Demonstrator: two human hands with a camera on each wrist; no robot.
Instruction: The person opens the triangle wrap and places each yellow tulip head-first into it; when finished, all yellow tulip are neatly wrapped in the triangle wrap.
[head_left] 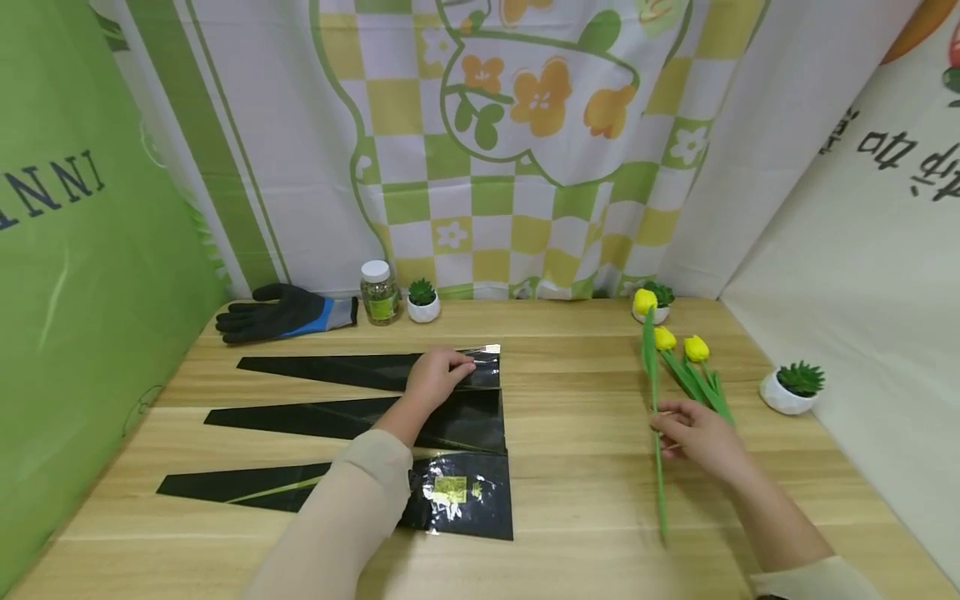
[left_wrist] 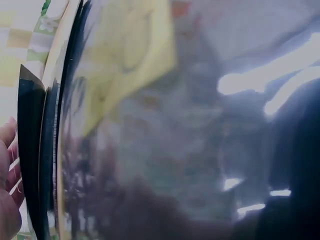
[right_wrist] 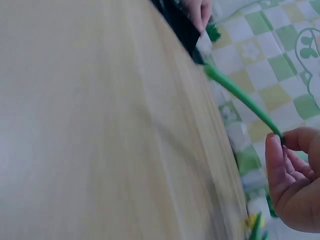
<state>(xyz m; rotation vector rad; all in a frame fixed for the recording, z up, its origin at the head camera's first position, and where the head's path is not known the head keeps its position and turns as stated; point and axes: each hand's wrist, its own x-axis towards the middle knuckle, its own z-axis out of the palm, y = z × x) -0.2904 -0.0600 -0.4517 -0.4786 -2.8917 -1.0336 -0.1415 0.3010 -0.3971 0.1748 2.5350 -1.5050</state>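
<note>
We see head view bright, evenly lit, shadows soft, edges bowed; glare streaks glossy black plastic sleeve [left_wrist: 165,150]; both wrist views blurred.

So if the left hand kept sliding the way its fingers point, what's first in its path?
The left hand points right along the top black sleeve. It would pass the sleeve's wide end, then cross bare table. The first object looks like the tulip stem the right hand holds, though depth is uncertain.
</note>
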